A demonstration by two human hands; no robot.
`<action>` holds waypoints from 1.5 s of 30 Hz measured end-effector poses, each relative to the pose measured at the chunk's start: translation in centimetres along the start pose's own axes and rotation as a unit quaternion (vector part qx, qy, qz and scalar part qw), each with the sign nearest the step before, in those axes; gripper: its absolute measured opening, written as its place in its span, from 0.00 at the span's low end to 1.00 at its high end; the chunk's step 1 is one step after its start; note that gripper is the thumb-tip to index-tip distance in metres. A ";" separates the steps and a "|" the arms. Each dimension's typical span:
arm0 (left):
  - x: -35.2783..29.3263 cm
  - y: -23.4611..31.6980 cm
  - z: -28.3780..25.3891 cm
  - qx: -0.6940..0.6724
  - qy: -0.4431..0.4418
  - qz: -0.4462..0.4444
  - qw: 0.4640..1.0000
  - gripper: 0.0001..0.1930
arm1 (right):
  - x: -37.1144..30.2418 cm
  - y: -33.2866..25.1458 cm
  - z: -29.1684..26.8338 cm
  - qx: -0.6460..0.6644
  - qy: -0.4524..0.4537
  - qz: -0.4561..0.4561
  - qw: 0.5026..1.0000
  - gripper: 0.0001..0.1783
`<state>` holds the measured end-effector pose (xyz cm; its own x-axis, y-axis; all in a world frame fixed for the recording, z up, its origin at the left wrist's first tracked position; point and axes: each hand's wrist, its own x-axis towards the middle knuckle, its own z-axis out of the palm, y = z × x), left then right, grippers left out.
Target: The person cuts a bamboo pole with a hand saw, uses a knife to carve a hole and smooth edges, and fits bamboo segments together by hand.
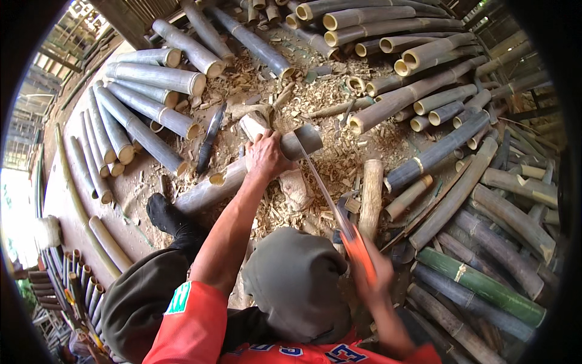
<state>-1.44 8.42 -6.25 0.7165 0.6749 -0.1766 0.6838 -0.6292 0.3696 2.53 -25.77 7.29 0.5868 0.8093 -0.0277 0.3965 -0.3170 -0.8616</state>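
Note:
My left hand (267,156) wraps over a grey bamboo tube (233,177) and holds it down across a pale log (296,189). A notch cut into the tube's upper side lies between this hand and my sock-covered foot (165,213), which is by the tube's lower end. My right hand (379,270), slightly blurred, grips the orange handle of a handsaw (322,185). The saw's thin blade slants up to the tube, meeting it close to its far right end, just right of my left hand. How deep the blade sits cannot be made out.
Wood chips (336,91) litter the ground. Cut bamboo tubes (157,79) fan out at the left, with more stacked at the upper right (388,36). A green bamboo piece (479,285) lies among several at the right. A dark, long tool (211,139) lies beyond the tube.

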 end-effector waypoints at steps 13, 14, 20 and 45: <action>-0.3 -0.4 0.6 -0.003 0.019 0.007 1.000 0.44 | 0.5 0.9 0.0 -0.039 -0.027 -0.037 0.998 0.25; 0.2 0.4 0.4 0.007 0.022 0.021 1.000 0.45 | -4.0 0.8 -1.0 0.061 0.047 -0.004 0.997 0.26; 0.5 1.2 0.6 0.001 0.035 0.012 0.999 0.42 | 7.4 1.1 2.4 0.048 0.026 0.011 0.998 0.21; 0.3 1.1 1.2 -0.010 0.053 0.043 0.998 0.42 | -0.9 2.8 0.2 -0.045 0.007 -0.032 0.998 0.25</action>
<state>-0.34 7.44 -6.96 0.7527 0.6566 -0.0472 0.6174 -0.6792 0.3968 2.98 -27.28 4.86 0.5672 0.8229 0.0342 0.4953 -0.3077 -0.8124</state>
